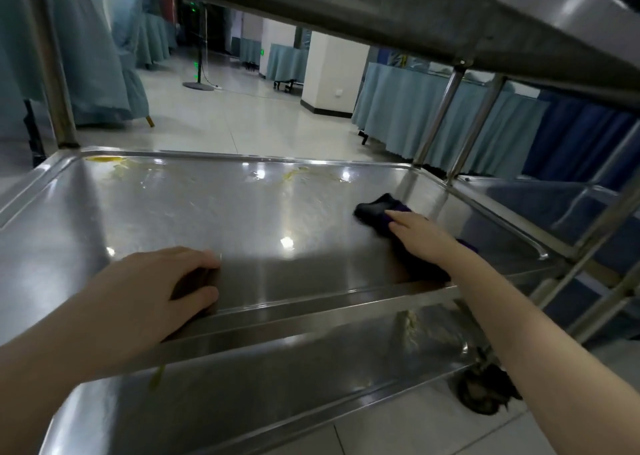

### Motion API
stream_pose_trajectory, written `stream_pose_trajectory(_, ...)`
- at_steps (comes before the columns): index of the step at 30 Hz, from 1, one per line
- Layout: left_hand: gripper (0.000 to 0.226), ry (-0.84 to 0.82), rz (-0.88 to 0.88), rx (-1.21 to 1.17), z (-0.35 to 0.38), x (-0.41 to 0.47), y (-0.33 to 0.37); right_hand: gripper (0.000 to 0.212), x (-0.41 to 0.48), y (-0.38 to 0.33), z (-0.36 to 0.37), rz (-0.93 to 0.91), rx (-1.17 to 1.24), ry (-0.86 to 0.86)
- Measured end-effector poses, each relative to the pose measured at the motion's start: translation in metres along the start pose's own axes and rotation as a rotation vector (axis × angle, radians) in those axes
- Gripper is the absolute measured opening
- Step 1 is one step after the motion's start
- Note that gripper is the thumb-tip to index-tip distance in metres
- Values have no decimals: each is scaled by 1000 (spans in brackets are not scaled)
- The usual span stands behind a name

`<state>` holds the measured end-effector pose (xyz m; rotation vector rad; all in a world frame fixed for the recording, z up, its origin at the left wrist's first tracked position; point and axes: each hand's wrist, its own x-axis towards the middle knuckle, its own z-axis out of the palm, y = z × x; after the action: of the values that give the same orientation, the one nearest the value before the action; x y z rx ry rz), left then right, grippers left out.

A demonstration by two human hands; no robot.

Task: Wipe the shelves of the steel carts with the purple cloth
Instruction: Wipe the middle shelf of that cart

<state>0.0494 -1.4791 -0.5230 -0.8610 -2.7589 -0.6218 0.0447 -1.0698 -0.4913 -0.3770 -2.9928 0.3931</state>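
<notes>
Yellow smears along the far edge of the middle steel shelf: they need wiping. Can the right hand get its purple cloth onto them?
Probably yes. The right hand presses the purple cloth on the same steel shelf, and only bare steel lies between it and the nearer yellow smear.

The purple cloth [377, 208] lies partly hidden under the right hand [420, 234] (top shelf [485, 14] cropped above).
</notes>
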Motion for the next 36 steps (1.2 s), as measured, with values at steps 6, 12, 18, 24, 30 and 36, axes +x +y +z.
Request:
stream_pose_trajectory(6, 33, 29, 31, -70, -4, -6, 1, 46, -61, -143, 51, -535, -32, 18)
stream_pose_trajectory(12, 38, 6, 97, -76, -18, -18, -9, 46, -54, -71, 18, -387, 49, -90)
stream_pose_trajectory(18, 21, 138, 39, -9, -28, -34, -42, 46, -39, 4, -5, 64, -64, -24)
stream_pose_trajectory(24, 44, 283, -5, -8, -22, -35, -51, 46, -74, -149, 53, -405, -107, 106)
stream_pose_trajectory(30, 54, 258, -131, -32, -33, -43, -34, 47, -89, -209, 66, -685, 50, -75)
stream_pose_trajectory(36, 63, 224, -327, 47, -50, -56, -53, 45, -45, -68, 12, -181, 21, -47)
